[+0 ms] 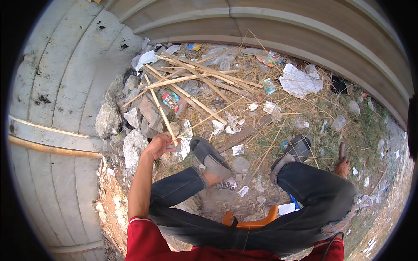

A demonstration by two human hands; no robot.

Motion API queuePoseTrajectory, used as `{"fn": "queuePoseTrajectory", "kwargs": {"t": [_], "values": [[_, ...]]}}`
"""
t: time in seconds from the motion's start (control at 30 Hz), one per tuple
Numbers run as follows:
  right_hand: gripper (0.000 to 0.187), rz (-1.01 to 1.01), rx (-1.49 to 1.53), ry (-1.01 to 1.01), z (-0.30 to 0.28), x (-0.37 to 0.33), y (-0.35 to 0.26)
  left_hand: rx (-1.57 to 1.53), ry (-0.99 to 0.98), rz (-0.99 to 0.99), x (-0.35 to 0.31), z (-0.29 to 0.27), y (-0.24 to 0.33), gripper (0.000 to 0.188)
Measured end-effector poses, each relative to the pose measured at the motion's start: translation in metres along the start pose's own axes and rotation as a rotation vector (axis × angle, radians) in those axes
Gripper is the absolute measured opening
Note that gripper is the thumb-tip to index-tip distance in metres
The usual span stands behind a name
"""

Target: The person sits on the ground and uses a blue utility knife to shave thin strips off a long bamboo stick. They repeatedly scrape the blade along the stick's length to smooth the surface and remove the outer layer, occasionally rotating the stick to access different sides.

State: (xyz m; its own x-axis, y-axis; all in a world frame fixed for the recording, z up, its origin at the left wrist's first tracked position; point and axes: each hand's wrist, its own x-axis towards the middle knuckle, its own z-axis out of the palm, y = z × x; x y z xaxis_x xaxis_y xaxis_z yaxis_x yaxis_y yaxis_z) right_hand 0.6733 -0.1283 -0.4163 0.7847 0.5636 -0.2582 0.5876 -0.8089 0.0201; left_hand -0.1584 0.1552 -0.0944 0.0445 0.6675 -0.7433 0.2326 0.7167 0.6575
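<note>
My left hand is closed in a pinch at the near end of a thin split bamboo stick, which slants away to the far left. Beyond it lies a loose pile of similar bamboo sticks, crossed over one another on dry grass and litter. Out to the right, past my knee, my right hand is closed around a short, brownish, elongated thing that sticks up from the fist. I cannot make out what kind of thing it is.
Grey rocks are heaped left of the sticks, beside a pale panel wall. Ribbed metal sheeting closes off the far side. Paper scraps and a white torn sheet litter the ground. Between my legs is an orange plastic object.
</note>
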Motion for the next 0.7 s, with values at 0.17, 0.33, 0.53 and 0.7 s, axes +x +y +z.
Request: {"fn": "queuePoseTrajectory", "kwargs": {"t": [0.17,0.33,0.53,0.7], "values": [[0.059,0.056,-0.038,0.027,0.002,-0.004,-0.016,-0.168,-0.049,0.018,0.012,0.002,-0.057,0.015],[0.049,0.070,-0.071,0.087,0.003,-0.011,-0.020,0.418,0.017,-0.162,0.017,0.042,-0.049,0.030],[0.066,0.085,-0.041,-0.057,-0.014,-0.012,-0.016,0.523,0.459,0.334,0.050,-0.007,-0.059,0.051],[0.062,0.034,-0.059,0.034,0.026,0.001,-0.017,0.794,1.635,0.195,0.063,-0.160,-0.121,0.044]]}}
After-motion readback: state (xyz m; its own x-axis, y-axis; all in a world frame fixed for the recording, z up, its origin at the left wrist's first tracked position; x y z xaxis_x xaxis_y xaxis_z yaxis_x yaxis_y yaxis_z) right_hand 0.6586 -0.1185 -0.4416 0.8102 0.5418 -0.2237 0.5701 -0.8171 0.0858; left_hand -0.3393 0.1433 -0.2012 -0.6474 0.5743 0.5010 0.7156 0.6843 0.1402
